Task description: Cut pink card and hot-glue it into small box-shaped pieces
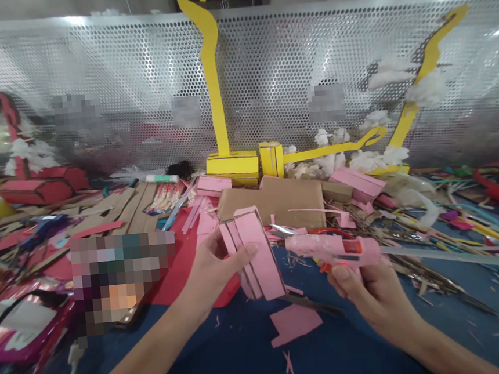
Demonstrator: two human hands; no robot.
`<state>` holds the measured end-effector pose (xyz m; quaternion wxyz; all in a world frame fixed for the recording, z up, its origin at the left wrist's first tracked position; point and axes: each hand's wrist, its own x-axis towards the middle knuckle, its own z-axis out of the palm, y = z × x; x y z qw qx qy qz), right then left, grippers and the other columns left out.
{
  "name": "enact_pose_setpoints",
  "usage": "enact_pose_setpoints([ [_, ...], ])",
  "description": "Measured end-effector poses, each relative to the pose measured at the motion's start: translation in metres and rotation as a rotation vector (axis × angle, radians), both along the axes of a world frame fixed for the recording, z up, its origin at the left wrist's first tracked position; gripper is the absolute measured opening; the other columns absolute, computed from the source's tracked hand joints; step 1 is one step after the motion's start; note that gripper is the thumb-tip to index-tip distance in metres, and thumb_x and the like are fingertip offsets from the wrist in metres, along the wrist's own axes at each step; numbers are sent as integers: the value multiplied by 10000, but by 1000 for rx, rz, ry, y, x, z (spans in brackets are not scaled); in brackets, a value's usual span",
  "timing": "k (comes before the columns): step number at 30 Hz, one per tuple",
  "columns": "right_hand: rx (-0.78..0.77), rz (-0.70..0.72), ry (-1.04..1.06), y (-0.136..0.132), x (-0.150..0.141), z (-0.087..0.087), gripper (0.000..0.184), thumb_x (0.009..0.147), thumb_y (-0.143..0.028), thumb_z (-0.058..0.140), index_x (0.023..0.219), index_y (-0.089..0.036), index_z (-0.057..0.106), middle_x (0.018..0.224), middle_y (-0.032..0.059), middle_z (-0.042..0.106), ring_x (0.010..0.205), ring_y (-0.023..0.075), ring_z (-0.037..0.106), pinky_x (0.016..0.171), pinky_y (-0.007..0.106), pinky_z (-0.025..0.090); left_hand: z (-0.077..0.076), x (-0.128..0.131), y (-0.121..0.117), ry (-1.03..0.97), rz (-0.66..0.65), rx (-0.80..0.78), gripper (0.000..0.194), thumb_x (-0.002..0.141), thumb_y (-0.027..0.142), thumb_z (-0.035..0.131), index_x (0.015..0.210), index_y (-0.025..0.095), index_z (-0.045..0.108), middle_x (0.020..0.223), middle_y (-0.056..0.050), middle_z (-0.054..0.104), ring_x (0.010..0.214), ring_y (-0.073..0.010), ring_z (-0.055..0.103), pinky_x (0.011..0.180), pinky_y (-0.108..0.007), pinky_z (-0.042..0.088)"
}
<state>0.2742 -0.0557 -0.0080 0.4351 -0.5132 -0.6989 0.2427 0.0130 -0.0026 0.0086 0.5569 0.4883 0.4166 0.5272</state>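
Note:
My left hand (pixel 217 265) grips a pink box (pixel 259 256) with brown cardboard edges, the thumb lying across its face. In my right hand (pixel 368 293) is a pink hot glue gun (pixel 333 249), its nozzle pointing left at the box but apart from it. A long clear glue stick (pixel 448 256) sticks out of the gun's back. Below the box, a pink paper scrap (pixel 296 322) lies on the blue tabletop (pixel 229 357). Red paper (pixel 174 275) is under and behind my left hand.
A perforated metal panel (pixel 265 63) closes off the back. Before it stand a tall yellow cut-out (pixel 211 79) on a box base and a second yellow box (pixel 271 159). Brown cardboard (pixel 286 201) lies behind my hands; scissors (pixel 454 285) and scraps are at right. A blurred-out phone (pixel 125 320) lies left.

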Motion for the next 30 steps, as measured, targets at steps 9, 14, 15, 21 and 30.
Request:
enact_pose_setpoints([
  [9,-5,-20,-35,3,4,-10,549,1007,-564,462,590,-207,440,555,-23,373,512,108,317,497,282,236,-3,-2,2,53,0,10,502,742,382,874,1158,164,696,1157,-91,782,1118,-283,715,982,-416,578],
  [14,-7,-1,-12,2,3,-8,572,1009,-574,440,570,-207,432,552,-30,323,505,104,296,475,272,219,-7,-3,7,97,7,56,516,750,366,855,1179,154,664,1161,-104,774,1107,-277,720,957,-410,594],
  [15,-5,2,-8,2,2,-8,571,1008,-576,441,572,-207,432,555,-30,326,506,104,299,477,272,222,-8,-3,7,108,4,88,523,755,355,848,1199,161,650,1168,-101,771,1098,-270,723,945,-402,600],
  [21,-2,-14,-4,3,0,-6,587,1002,-591,437,555,-210,429,536,-28,332,497,107,305,462,266,228,-14,-3,6,257,8,325,583,753,260,837,1270,205,573,1247,-80,719,1107,-235,709,977,-383,577],
  [30,55,-48,59,6,-2,-1,619,1016,-580,434,532,-198,485,468,-30,378,428,93,326,432,271,221,-24,-9,17,352,-34,348,790,820,290,768,1498,228,368,1335,-110,673,1125,-242,705,1014,-430,563],
])
